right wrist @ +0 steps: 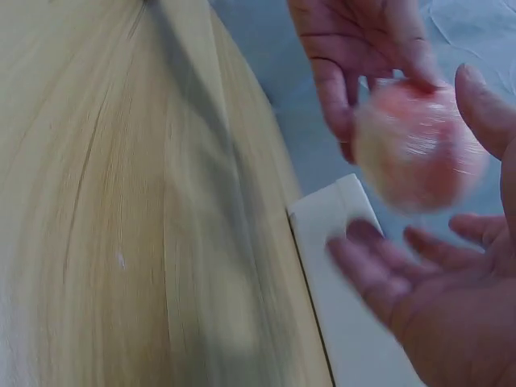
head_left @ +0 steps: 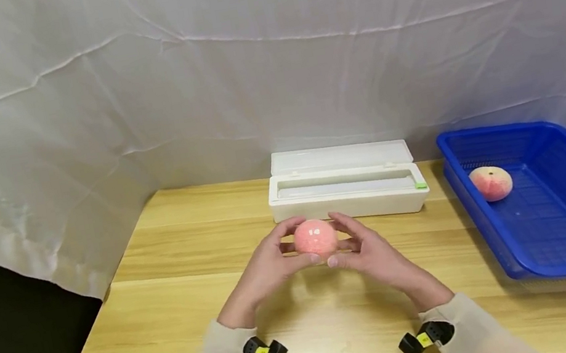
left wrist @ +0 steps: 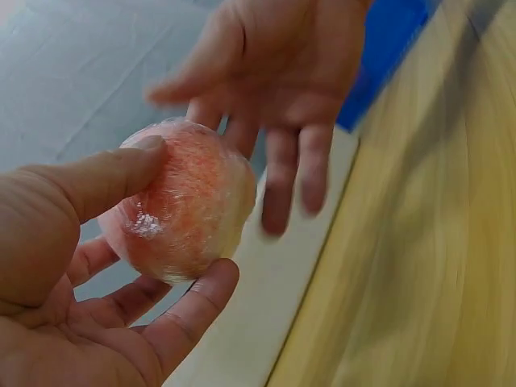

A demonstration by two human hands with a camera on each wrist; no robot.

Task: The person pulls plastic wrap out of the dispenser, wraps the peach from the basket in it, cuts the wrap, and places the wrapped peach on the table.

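A pink and cream peach (head_left: 315,237) wrapped in shiny clear film is held up over the wooden table. My left hand (head_left: 270,261) grips it, the thumb on one side and the fingers curled along the other, as the left wrist view shows of the wrapped peach (left wrist: 181,205). On the other side, my right hand (head_left: 376,253) is close to the fruit with fingers spread. In the right wrist view a gap shows between the right hand (right wrist: 459,298) and the peach; its fingers are blurred.
Behind the hands stands a long white box (head_left: 350,206) with its lid raised and a small green piece at its right end. To the right is a blue plastic basket (head_left: 501,240) with another peach (head_left: 492,184) inside. A pale curtain (head_left: 332,68) hangs behind the table.
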